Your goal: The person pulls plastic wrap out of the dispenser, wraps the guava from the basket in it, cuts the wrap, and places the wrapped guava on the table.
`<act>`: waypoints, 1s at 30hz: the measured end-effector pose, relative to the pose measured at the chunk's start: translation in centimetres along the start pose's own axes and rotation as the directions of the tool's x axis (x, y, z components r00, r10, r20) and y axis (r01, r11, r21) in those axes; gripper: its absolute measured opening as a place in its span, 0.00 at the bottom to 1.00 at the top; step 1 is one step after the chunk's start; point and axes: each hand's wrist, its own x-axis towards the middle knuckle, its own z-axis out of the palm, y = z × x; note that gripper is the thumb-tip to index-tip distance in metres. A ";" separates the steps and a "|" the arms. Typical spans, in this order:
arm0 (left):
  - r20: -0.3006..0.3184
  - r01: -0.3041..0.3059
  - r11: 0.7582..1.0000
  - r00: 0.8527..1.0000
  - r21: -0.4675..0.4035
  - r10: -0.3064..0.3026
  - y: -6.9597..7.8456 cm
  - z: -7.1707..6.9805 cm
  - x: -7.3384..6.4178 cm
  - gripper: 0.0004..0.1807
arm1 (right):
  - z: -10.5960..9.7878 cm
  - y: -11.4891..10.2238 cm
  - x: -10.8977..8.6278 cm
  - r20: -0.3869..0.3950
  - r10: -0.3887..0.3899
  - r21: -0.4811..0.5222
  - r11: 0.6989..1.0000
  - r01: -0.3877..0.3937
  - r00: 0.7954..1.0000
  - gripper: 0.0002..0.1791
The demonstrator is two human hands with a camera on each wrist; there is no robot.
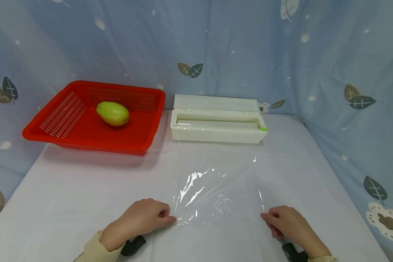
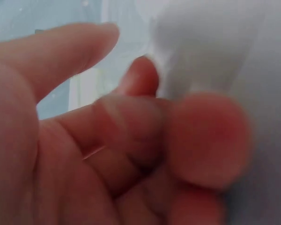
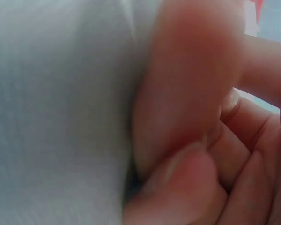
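Closest to me, by the near edge of the white-covered desk (image 1: 95,193), a person in beige sleeves (image 1: 98,249) has both hands at work, a black wrist strap (image 1: 133,246) showing under the left one. The left hand (image 1: 143,217), left of the middle of that edge, has its fingers bent in, thumb and forefinger closed together on one near corner of a clear sheet of cling film (image 1: 201,193). The right hand (image 1: 288,222), well apart from it towards the right, pinches the other near corner between thumb and forefinger, its remaining fingers curled beneath. The film lies stretched low over the middle of the desk, creased and glinting most beside the left hand, and runs back towards the far edge. There sits a long white dispenser (image 1: 216,136), its lid (image 1: 216,103) raised at the back, a roll (image 1: 217,124) inside and a green piece (image 1: 263,129) at the right end of its front rim. Left of it, at the desk's far left corner, a red plastic basket (image 1: 95,142) overhangs the left edge, holding an oval yellow-green fruit (image 1: 112,113). Beyond the desk hangs a blue leaf-printed curtain (image 1: 235,54).
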 end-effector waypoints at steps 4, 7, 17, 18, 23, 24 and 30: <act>0.022 0.038 0.999 0.999 0.037 -0.039 0.1 -1.3 -0.2 0.17 | -0.1 0.1 0.1 0.011 -0.006 0.052 0.999 0.005 1.000 0.23; -0.001 0.065 0.996 0.998 0.065 -0.065 0.4 -2.6 -0.3 0.16 | -0.2 0.2 0.2 0.012 0.011 0.084 0.996 -0.012 1.000 0.23; -0.207 0.040 0.999 0.978 0.026 -0.034 1.0 -8.4 -0.3 0.09 | -0.6 0.5 0.3 0.082 -0.011 0.272 0.962 -0.012 0.997 0.23; -0.223 0.029 0.999 0.974 0.018 -0.024 1.0 -9.1 -0.3 0.11 | -0.6 0.6 0.4 0.095 -0.010 0.288 0.957 -0.018 0.995 0.23; -0.319 -0.026 0.999 0.948 -0.046 0.010 1.1 -12.5 -0.2 0.17 | -0.5 1.7 0.8 0.119 -0.004 0.352 0.935 -0.038 0.993 0.23; -0.340 -0.031 0.998 0.940 -0.060 0.009 1.1 -13.2 -0.1 0.17 | -0.5 1.9 0.9 0.123 0.000 0.364 0.930 -0.045 0.992 0.23; -0.407 0.016 0.990 0.911 -0.139 -0.072 0.7 -16.9 1.0 0.18 | -0.2 2.3 1.0 0.154 0.008 0.421 0.904 -0.073 0.988 0.25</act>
